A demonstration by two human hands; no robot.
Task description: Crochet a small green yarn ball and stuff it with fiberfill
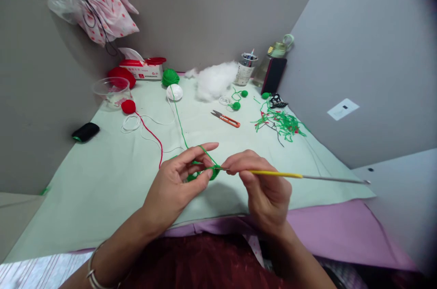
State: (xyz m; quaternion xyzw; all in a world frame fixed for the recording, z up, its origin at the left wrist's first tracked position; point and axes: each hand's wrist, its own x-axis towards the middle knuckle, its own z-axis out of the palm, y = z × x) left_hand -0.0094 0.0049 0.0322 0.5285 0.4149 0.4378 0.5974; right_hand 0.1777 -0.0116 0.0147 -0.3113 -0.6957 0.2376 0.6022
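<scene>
Red print on the tissue box (pixel 150 72) is illegible. My left hand (pixel 170 184) pinches the green crochet piece (pixel 215 173) above the table (pixel 102 179); stitches exist, but its yarn (pixel 178 116) runs attached, so I judge finishing remains. The label on the pen jar (pixel 244 75) seems printed, too blurred. My right hand (pixel 268 189) pinches the yellow-handled crochet hook (pixel 296 175).

A head-worn camera looks forward and down onto the tabletop (pixel 102 189).
</scene>
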